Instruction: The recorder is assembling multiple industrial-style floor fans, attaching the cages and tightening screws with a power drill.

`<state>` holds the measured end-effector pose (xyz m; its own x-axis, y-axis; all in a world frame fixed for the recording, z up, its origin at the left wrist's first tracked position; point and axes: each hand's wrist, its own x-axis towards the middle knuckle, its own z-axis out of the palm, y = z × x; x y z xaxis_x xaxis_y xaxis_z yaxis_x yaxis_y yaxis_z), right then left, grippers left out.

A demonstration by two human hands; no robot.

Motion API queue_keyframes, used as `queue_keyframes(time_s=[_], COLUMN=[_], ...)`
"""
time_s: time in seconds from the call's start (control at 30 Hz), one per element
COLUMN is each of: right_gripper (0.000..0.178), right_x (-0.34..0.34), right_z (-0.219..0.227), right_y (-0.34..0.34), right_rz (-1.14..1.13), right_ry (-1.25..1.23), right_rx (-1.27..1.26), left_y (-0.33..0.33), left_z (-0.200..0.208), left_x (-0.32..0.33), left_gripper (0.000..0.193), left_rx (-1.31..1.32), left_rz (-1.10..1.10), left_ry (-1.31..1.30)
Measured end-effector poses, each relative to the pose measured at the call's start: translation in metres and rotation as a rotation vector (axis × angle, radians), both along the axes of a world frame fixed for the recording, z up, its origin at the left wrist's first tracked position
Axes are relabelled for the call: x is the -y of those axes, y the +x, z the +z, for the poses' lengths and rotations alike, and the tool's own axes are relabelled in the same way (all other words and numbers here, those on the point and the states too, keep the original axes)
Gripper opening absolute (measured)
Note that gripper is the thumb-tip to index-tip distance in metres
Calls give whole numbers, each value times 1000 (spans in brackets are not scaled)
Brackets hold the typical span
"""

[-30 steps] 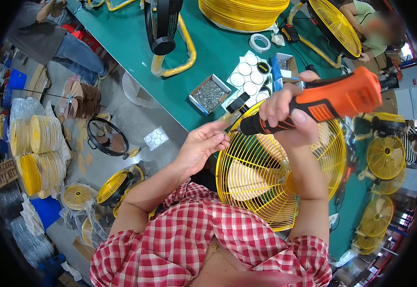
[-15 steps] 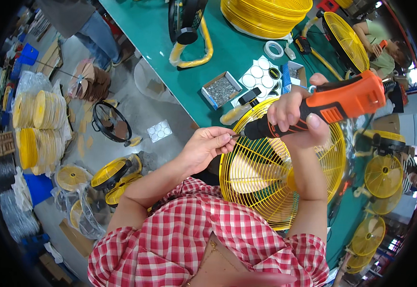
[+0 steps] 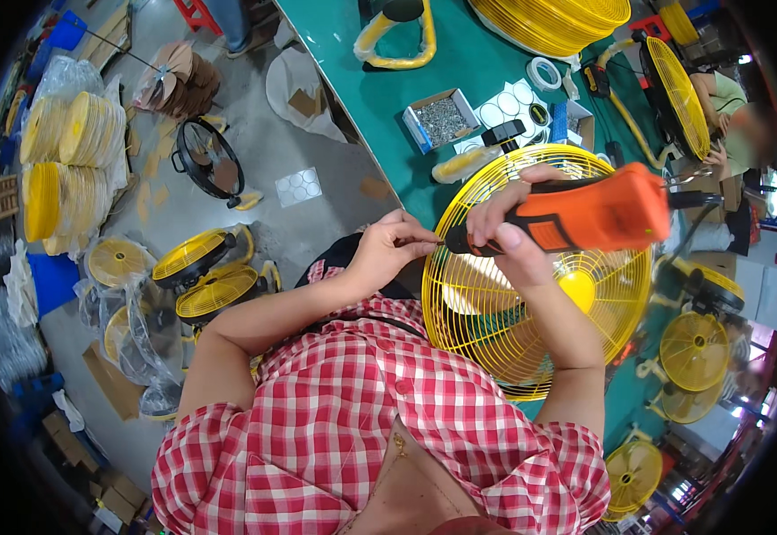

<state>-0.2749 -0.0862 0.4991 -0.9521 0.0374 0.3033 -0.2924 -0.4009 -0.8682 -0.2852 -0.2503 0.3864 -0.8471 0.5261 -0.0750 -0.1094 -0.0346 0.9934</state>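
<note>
Left hand point(image 3: 388, 255): thumb and forefinger pinched together at the driver's tip; anything between them is too small to tell.
Right hand point(image 3: 518, 234): closed around the orange power driver point(image 3: 589, 214), held over the fan's upper left.
Yellow fan point(image 3: 575, 290): at the table's near edge, partly hidden by driver and right forearm point(image 3: 567, 334).
Green table point(image 3: 344, 49): beyond the fan, box of small metal parts point(image 3: 442, 120), tape roll point(image 3: 533, 78), stacked yellow grilles point(image 3: 553, 28).
Far right: a co-worker point(image 3: 729, 94) beside another fan point(image 3: 681, 96).
</note>
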Motion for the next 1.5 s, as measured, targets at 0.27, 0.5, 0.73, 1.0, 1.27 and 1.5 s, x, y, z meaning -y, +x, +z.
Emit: queue_keyframes(time_s=[0.27,0.5,0.73,1.0,1.27,1.5], right_gripper=[49,55,28,23,57,57], right_x=[0,0,9,20,-6,-44], right_z=[-28,-22,-43,-37,28,115], right_y=[6,2,-7,-1,40,122], right_rz=[26,214,241,450,-152,-894], right_ry=[341,548,712,599,268,244], right_rx=[-54,-134,-272,-569,-366,-558], left_y=[12,9,13,9,-108,-222], left_z=[-3,-17,-74,-63,-25,-98], left_x=[5,6,-4,5,-9,-123], left_gripper=[20,36,56,50,28,16], left_rx=[-170,-47,47,37,-415,-903], left_rz=[-17,-225,-467,-632,-567,-473], left_ry=[-138,-317,-188,-188,-520,-740])
